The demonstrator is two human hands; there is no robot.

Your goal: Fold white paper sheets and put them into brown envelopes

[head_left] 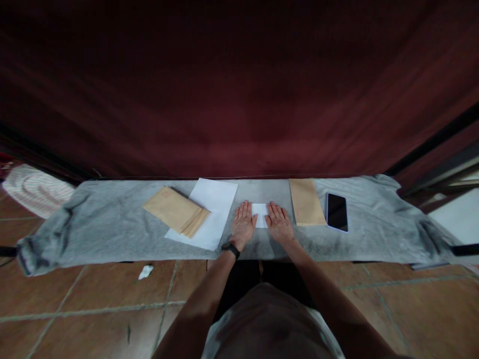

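A small white piece of paper (259, 215), apparently folded, lies on the grey cloth between my two hands. My left hand (243, 222) rests flat on its left edge, fingers stretched out, with a dark watch on the wrist. Pressed flat over the right edge is my right hand (279, 222), its fingers also extended. Both hands cover the ends of the paper, so only its middle shows. To the right of my right hand lies a single brown envelope (307, 202). Left of my left hand is a stack of white paper sheets (215, 199).
Several brown envelopes (172, 207) lie partly on the white sheets. A phone (337, 212) with a pale purple edge sits at the right. Grey cloth (112, 224) covers the narrow surface, with a dark red curtain (239, 124) behind. White scrap (145, 271) lies on the tiled floor.
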